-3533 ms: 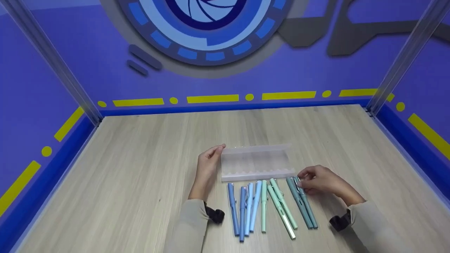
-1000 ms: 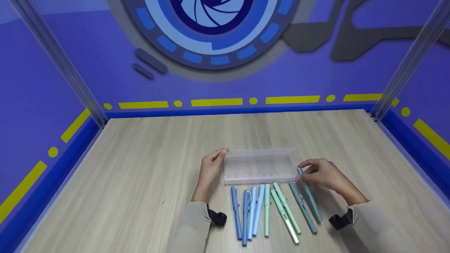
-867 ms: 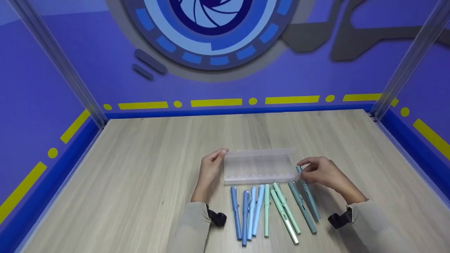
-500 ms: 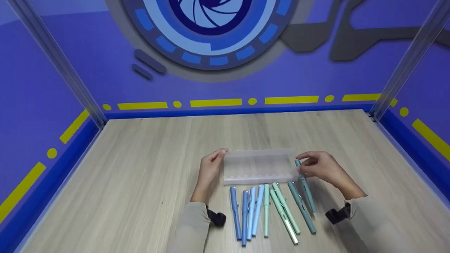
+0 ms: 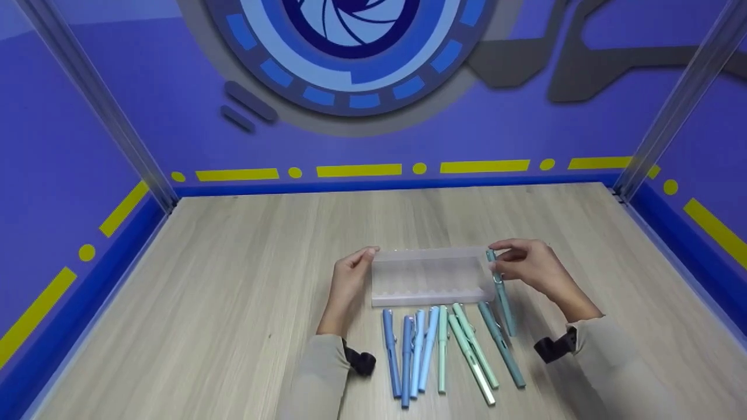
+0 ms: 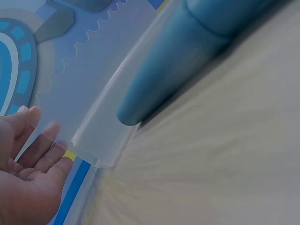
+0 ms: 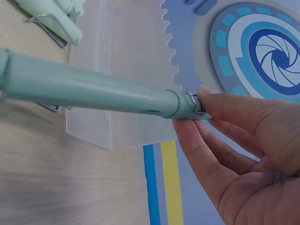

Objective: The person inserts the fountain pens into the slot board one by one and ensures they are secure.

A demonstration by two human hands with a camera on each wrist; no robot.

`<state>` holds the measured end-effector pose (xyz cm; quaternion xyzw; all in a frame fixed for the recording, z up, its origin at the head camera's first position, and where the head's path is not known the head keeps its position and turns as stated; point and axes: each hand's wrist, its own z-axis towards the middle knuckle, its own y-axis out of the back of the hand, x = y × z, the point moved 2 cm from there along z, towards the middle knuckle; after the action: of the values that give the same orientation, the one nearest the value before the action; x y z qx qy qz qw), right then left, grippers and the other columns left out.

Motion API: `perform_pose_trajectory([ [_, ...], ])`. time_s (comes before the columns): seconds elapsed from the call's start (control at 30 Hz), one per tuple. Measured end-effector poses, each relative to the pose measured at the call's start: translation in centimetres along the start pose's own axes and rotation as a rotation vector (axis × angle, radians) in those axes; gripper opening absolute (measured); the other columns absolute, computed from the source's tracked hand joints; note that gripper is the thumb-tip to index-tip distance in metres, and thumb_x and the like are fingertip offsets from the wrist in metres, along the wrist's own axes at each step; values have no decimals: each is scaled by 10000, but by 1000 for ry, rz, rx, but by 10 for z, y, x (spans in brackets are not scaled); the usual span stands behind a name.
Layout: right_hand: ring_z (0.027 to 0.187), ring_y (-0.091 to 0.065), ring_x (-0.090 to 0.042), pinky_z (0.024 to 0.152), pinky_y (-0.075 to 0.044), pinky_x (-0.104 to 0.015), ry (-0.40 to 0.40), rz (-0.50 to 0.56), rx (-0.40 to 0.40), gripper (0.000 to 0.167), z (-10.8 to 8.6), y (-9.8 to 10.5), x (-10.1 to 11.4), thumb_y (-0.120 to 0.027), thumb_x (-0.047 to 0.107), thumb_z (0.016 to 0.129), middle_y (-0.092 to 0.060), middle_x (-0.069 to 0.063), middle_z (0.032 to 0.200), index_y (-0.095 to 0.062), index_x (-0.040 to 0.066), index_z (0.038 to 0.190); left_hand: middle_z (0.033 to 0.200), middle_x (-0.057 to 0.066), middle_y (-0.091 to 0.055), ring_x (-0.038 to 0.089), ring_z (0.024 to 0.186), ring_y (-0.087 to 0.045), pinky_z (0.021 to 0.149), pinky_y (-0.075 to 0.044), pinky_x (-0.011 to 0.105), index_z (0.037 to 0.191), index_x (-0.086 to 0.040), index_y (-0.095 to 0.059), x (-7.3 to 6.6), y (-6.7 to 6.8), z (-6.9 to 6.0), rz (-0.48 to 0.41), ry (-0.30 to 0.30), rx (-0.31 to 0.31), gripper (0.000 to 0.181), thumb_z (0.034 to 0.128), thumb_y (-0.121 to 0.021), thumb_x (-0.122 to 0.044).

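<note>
A translucent plastic pen tray [image 5: 429, 274] with a scalloped ridge lies on the table. My left hand [image 5: 348, 286] holds its left end between thumb and fingers; the left wrist view shows those fingers at the tray's corner [image 6: 89, 152]. Between thumb and fingertips, my right hand [image 5: 537, 268] pinches a dark green capped pen [image 5: 503, 300] near its clip end. That pen is raised off the table, slanting beside the tray's right end. In the right wrist view, the pen [image 7: 93, 89] crosses in front of the tray. Another dark green pen [image 5: 502, 347] lies just left of it.
In front of the tray lie several pens in a loose row: dark blue pens [image 5: 392, 353], light blue pens [image 5: 429, 350] and pale green pens [image 5: 471, 359]. Blue printed panels [image 5: 373, 140] wall in the wooden table [image 5: 233, 280] behind and at the sides.
My right hand has lifted one dark green pen from beside its neighbour and carried it up and slightly left toward the tray's right end. The left hand keeps its hold.
</note>
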<state>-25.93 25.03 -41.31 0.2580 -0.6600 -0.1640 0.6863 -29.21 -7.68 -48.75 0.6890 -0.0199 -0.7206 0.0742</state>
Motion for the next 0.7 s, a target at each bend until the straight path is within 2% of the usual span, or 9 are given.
perform_pose_trajectory([
  [0.17, 835, -711, -199, 764, -613, -327, 23, 16, -25, 429, 3, 2, 4, -698, 124, 878, -688, -218, 1045, -588, -7, 1271, 1267, 80, -650, 242, 1265, -551, 1103, -427, 383, 1171, -86, -689, 0, 0, 0, -21, -1, 2, 359, 959, -572, -351],
  [0.37, 822, -694, -79, 743, -604, -240, 50, 72, -72, 432, 10, 4, 8, -696, 137, 883, -680, -224, 1084, -585, -3, 1276, 1263, 126, -645, 270, 1256, -556, 1093, -433, 405, 1173, -29, -677, -1, -1, 1, -26, -33, -4, 336, 973, -567, -276],
  [0.5, 803, -675, -10, 742, -597, -211, 50, 93, -108, 439, 13, 5, 11, -701, 148, 881, -671, -232, 1108, -586, 7, 1281, 1280, 126, -634, 273, 1266, -547, 1097, -429, 407, 1185, -25, -669, -1, -1, 2, -24, -20, -1, 330, 980, -557, -258],
  [0.7, 804, -676, 10, 748, -591, -194, 46, 110, -154, 460, 17, 6, 14, -701, 168, 883, -657, -242, 1140, -576, 19, 1299, 1266, 92, -650, 246, 1254, -561, 1087, -443, 377, 1178, -68, -681, 0, -1, 1, -8, -6, 1, 336, 970, -565, -305],
])
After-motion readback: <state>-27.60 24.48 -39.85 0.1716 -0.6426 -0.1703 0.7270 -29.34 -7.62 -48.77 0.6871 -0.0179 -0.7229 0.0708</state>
